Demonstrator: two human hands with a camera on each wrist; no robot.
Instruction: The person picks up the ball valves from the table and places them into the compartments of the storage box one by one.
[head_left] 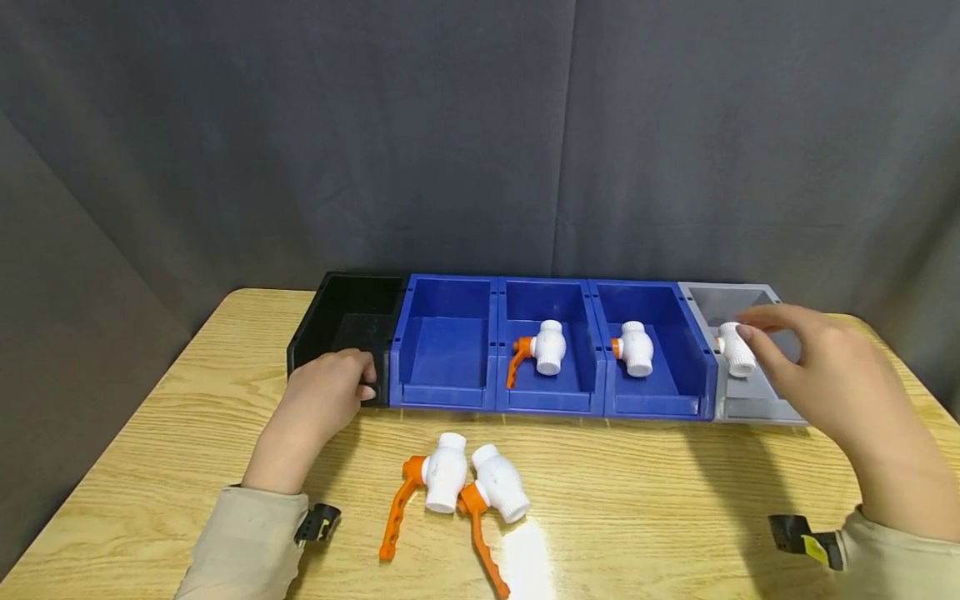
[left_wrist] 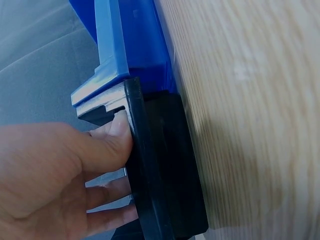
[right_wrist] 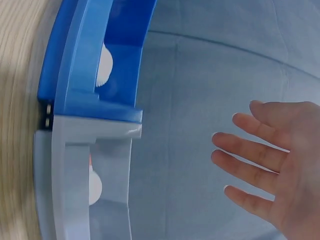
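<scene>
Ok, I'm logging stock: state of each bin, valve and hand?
Black bin: upright, no valve visible
Left blue bin: upright, no valve visible
Middle blue bin: holds one valve, handle showing
Right blue bin: holds one valve, handle mostly unseen
Gray bin: holds one valve, handle mostly unseen
Left table valve: lying loose, handle attached
Right table valve: lying loose, handle attached
Left hand: touching black bin
Right hand: open, holding nothing

a dark grey curtain [head_left: 450,142] hangs behind the wood-grained table [head_left: 630,492].
</scene>
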